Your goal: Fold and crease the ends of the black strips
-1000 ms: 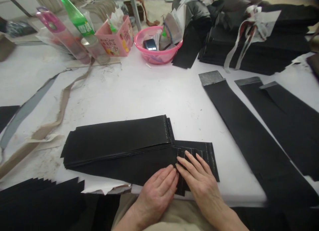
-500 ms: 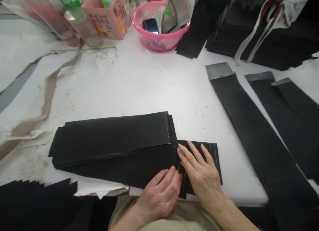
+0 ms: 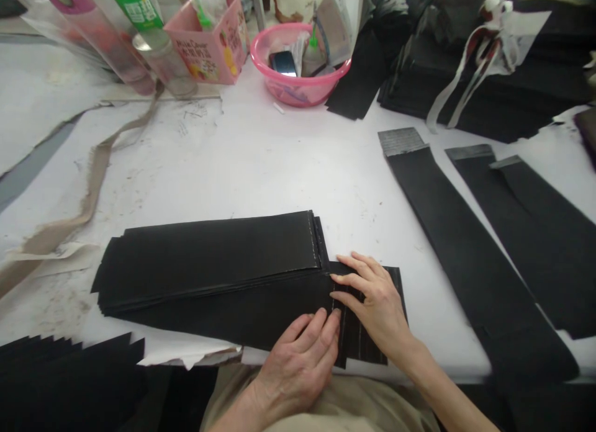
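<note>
A stack of black fabric-like panels (image 3: 214, 252) lies in front of me, its top piece marked by a pale stitched line near the right end. Below it one long black panel (image 3: 242, 314) reaches toward my body. My left hand (image 3: 305, 354) rests its fingers flat on that panel's right end. Over shorter black strips (image 3: 367, 342) with pale lines, my right hand (image 3: 375, 292) is spread, thumb apart from the fingers, fingertips at the seam by the stack's corner. Neither hand is closed around anything. Part of the strips is hidden beneath my right hand.
Long black strips (image 3: 456, 233) with grey ends lie to the right. A pink basin (image 3: 298, 90) with small items, a pink box (image 3: 209, 53) and a tall bottle (image 3: 107, 47) stand at the back. More black pieces (image 3: 465, 90) are piled at back right; beige cloth tape (image 3: 93, 177) trails left.
My right hand has lifted from lying flat to an arched pose, thumb now apart from the fingers. The left hand has flattened slightly in place. The camera view has shifted a little.
</note>
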Demonstrator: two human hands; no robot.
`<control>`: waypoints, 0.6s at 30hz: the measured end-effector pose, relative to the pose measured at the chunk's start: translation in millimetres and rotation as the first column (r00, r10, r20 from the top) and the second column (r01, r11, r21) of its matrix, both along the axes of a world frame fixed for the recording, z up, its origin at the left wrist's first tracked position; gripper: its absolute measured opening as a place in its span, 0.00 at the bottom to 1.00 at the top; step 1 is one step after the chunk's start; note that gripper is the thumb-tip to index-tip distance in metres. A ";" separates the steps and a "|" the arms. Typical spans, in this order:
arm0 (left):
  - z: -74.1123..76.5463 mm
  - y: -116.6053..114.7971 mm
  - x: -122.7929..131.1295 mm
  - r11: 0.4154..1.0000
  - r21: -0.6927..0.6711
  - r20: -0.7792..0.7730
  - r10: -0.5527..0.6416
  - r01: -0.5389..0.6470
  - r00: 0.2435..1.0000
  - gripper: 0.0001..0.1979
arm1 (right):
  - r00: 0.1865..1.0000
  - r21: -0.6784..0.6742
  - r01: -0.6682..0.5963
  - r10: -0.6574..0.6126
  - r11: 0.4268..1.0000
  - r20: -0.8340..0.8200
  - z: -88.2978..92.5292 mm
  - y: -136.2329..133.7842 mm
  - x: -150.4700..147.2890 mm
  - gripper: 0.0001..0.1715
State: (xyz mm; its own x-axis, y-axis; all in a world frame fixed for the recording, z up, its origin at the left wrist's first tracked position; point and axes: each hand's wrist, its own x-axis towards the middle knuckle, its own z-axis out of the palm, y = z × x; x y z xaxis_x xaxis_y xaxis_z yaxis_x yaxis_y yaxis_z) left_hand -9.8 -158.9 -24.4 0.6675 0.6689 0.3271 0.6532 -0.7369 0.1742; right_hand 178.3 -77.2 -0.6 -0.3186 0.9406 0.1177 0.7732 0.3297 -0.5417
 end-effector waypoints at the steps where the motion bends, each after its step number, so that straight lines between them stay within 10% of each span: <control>1: 0.2 0.2 0.5 1.000 0.001 -0.006 -0.003 0.003 1.000 0.17 | 1.000 -0.017 -0.019 0.020 1.000 0.009 1.7 0.8 1.4 0.09; 18: -0.6 4.2 6.8 0.999 0.043 0.132 -0.007 0.002 0.991 0.12 | 0.989 -0.010 -0.081 0.082 0.997 0.119 9.0 15.2 -2.7 0.07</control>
State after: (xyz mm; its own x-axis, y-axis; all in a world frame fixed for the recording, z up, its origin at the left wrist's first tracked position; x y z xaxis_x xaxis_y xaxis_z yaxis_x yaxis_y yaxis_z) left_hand -3.0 -154.7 -25.0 0.6194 0.6494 0.4412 0.6231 -0.7485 0.2270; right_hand 175.7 -62.0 8.5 -0.4054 0.9115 0.0692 0.8033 0.3914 -0.4488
